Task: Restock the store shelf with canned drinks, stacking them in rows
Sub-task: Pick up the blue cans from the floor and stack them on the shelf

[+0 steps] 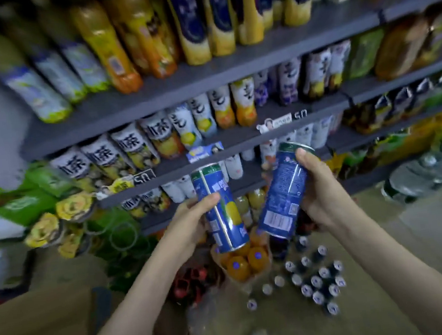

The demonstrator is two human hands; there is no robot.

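The left hand [192, 219] is wrapped around a tall blue can [220, 208], thumb across its front, and the right hand [320, 192] grips a second blue can [282, 191] from the side, index finger near the rim. Both cans are held in the air, tilted with their tops leaning apart, in front of the grey shelf [241, 138], which is lined with bottles [130, 146]; neither can is on it yet. More bottles [316, 282] stand on the floor below. The step in hand looks like carrying the pair to the shelf. To do it well, turn each can upright first, set it flat on its base beside its neighbour, then let go once it stands steady.
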